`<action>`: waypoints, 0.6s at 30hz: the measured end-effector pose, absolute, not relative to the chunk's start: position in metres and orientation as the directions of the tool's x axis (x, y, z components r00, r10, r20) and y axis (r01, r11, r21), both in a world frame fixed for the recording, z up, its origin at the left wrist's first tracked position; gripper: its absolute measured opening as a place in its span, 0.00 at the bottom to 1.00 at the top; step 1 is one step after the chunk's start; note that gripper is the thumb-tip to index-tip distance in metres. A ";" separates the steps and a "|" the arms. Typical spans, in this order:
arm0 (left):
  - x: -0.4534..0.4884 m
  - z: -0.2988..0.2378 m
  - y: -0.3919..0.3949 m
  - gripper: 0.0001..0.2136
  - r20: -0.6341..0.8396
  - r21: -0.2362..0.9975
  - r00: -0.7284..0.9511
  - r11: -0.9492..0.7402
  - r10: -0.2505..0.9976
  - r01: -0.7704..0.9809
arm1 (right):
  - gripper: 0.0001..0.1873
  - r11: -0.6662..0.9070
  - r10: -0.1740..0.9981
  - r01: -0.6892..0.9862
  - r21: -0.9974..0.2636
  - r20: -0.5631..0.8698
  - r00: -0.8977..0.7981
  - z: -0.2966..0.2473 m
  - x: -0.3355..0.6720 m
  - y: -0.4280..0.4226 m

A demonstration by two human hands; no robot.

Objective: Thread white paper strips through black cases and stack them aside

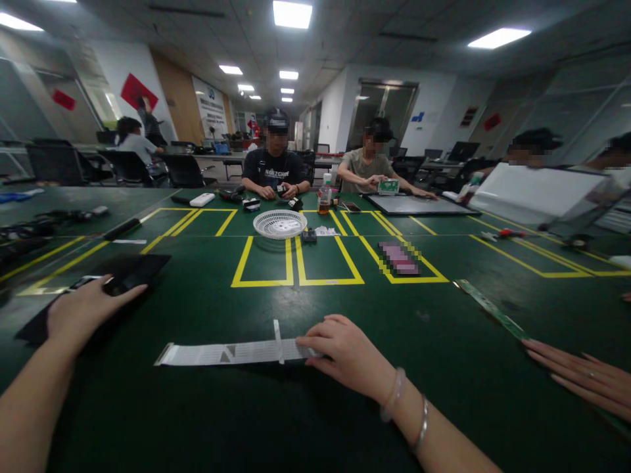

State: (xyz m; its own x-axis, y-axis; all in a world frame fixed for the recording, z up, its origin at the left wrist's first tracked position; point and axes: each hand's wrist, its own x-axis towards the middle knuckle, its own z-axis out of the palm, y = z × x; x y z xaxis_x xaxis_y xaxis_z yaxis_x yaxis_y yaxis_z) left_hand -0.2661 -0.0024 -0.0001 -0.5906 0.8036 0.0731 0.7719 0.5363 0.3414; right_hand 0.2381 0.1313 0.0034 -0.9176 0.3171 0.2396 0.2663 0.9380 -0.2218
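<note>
A white flat ribbon cable (pixel 197 355) lies stretched across the green table in front of me, with a connector at its left end. A narrow white strip (pixel 279 341) crosses it near the right. My right hand (pixel 345 355) is closed on the cable's right end, thumb and fingers pinching it; that end is hidden under the fingers. At the left, my left hand (pixel 86 312) grips a black flat panel (pixel 148 264) lying on the table. Its thumb and forefinger curve round a dark, shiny part of it; the other fingers are hidden.
Another person's hand (pixel 582 374) rests on a long green circuit board strip (pixel 493 309) at right. Ahead are yellow tape outlines, a white basket (pixel 280 225), a bottle (pixel 324 195) and a pixelated pink item (pixel 399 257). Two people work across the table. Black cables (pixel 44 226) lie far left.
</note>
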 end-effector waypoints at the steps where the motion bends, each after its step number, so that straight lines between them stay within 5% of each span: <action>1: -0.256 0.003 0.005 0.47 0.145 0.237 -0.645 0.607 0.750 0.759 | 0.19 0.938 0.314 0.262 -0.227 0.239 -0.919 0.003 0.238 0.131; 4: -0.209 0.007 0.029 0.47 0.299 0.096 -0.450 0.443 0.841 0.891 | 0.20 0.939 0.302 0.246 -0.241 0.228 -0.926 0.004 0.239 0.131; 8: -0.136 0.001 0.051 0.39 0.380 0.088 -0.085 0.056 0.921 0.995 | 0.21 0.946 0.272 0.218 -0.238 0.225 -0.936 0.005 0.240 0.130; 13: -0.078 -0.018 0.060 0.40 0.289 0.144 0.238 -0.288 0.927 0.947 | 0.19 0.959 0.240 0.189 -0.212 0.251 -0.938 0.004 0.239 0.129; 18: -0.056 -0.031 0.062 0.40 0.220 0.241 0.353 -0.401 0.909 0.884 | 0.17 0.962 0.219 0.155 -0.225 0.295 -0.930 0.001 0.239 0.128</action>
